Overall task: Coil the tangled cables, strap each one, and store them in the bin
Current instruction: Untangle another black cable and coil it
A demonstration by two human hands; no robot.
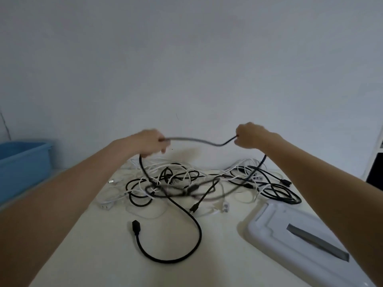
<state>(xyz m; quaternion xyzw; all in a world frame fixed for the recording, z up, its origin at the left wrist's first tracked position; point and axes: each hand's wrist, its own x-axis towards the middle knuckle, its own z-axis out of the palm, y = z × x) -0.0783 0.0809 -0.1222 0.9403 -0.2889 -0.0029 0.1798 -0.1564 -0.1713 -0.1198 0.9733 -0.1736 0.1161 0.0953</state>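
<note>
- Your left hand and right hand each curl a tight grip round one thick, round black cable, lifted above the surface.
- The cable's rubbery length droops to the tangled pile of thin white and black cords; a blue plastic bin stands far left.

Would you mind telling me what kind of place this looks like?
Probably a plain indoor room set up for sorting: a bare white wall, a pale table heaped with cables, and a blue bin alongside.

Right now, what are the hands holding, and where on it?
Both hands, left and right, grip one thick black rubber cable mid-length, a raised span stretched between them; its ends trail down to the table.
</note>
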